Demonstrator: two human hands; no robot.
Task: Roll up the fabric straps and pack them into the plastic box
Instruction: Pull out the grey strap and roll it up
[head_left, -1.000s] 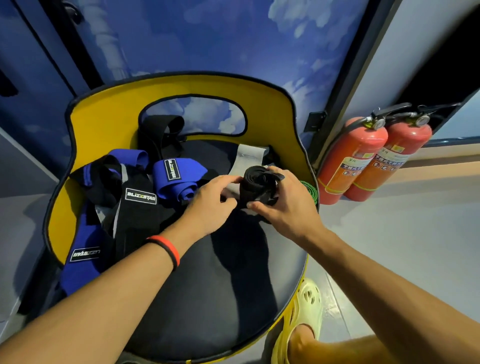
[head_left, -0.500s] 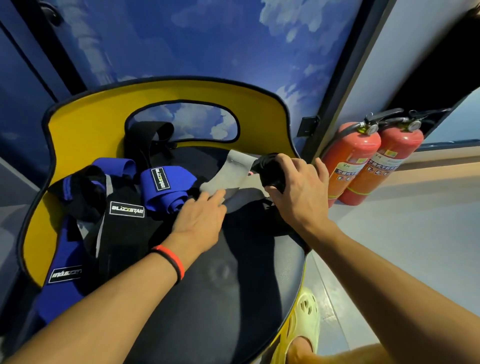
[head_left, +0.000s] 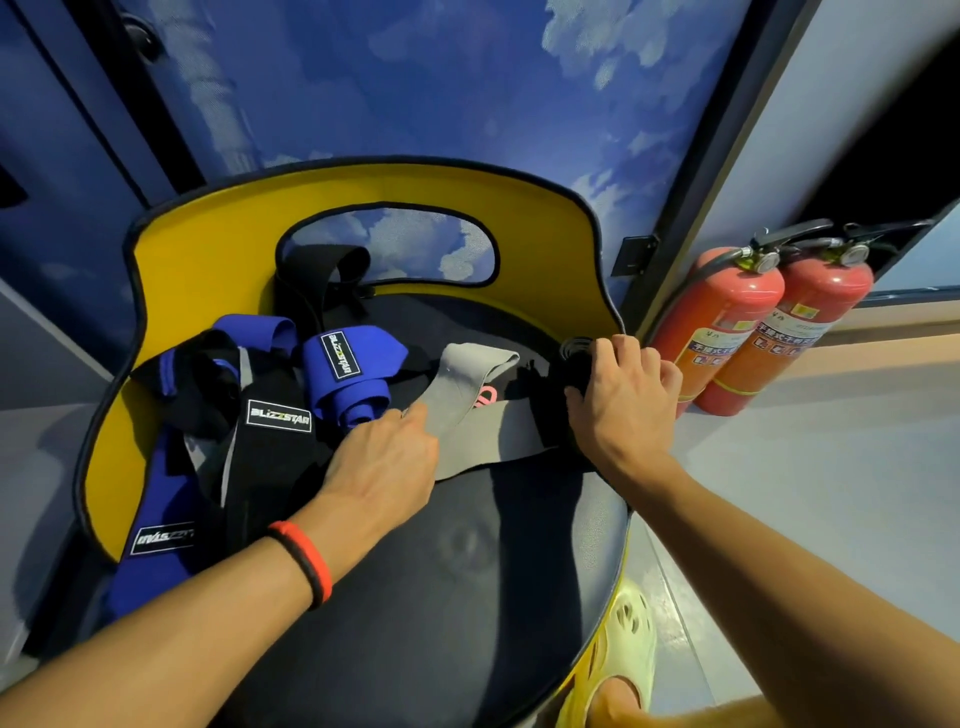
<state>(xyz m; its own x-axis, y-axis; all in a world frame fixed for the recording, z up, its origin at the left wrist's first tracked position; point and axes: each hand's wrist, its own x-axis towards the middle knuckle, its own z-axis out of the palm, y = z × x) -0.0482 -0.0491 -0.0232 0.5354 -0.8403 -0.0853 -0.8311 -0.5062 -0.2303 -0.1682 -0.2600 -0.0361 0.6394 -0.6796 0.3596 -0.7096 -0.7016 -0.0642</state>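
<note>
Several fabric straps lie on the black seat (head_left: 441, 571) of a yellow chair. My right hand (head_left: 621, 405) grips a rolled black strap (head_left: 574, 358) at the seat's right edge. My left hand (head_left: 384, 462) touches the near end of a grey strap (head_left: 470, 400) that lies unrolled across the seat. A blue strap (head_left: 348, 374), partly rolled, lies left of it. Black straps with white labels (head_left: 278, 415) and a long blue strap (head_left: 156, 525) are heaped at the left. The plastic box is not in view.
The yellow chair back (head_left: 208, 249) curves round the rear and left. Two red fire extinguishers (head_left: 737, 322) stand on the floor right of the chair. My foot in a pale yellow clog (head_left: 626, 639) shows beside the seat's right side.
My right hand carried the rolled black strap from the seat's middle to its right edge. My left hand let go of the roll and moved onto the grey strap.
</note>
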